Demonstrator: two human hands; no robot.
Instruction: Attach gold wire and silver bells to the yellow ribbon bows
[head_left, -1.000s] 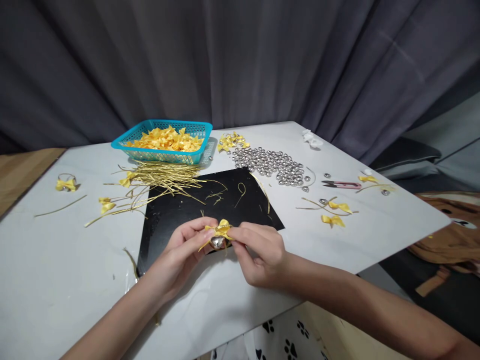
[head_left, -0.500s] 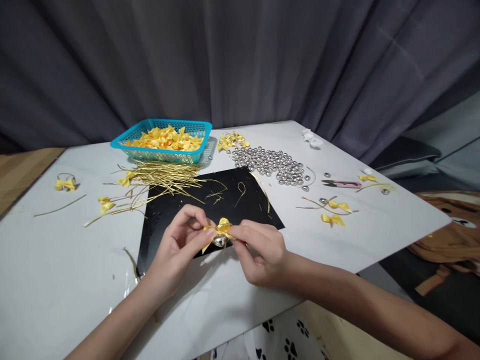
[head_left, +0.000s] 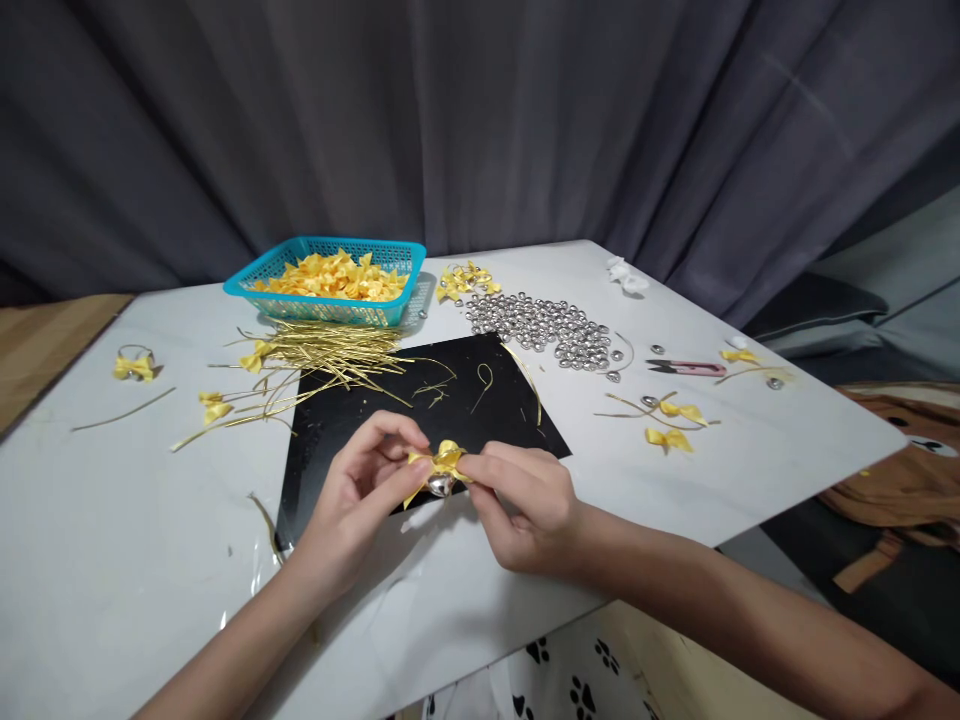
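Between my two hands is a yellow ribbon bow (head_left: 448, 456) with a shiny silver bead (head_left: 440, 485), seemingly heart-shaped, hanging beneath it. The thumb and fingers of my left hand (head_left: 371, 480) pinch the bow's left side. My right hand (head_left: 521, 495) grips its right side with thumb and forefinger. A bit of gold cord shows across the bow, but the fingertips hide much of it. Below and behind the hands lies a black sheet (head_left: 360, 420) with loose gold cord scraps (head_left: 484, 385) on it.
Yellow bows fill a blue basket (head_left: 410, 300) at the back. Gold cords (head_left: 330, 350) lie before it, and silver beads (head_left: 547, 325) spread to its right. Pink-handled thread snips (head_left: 694, 368) and loose bows (head_left: 667, 438) rest on the right. Another beaded bow (head_left: 135, 366) sits far left.
Both hands stay on the bow with almost the same grip. The silver bead has turned slightly, and the whole view has shifted a little.
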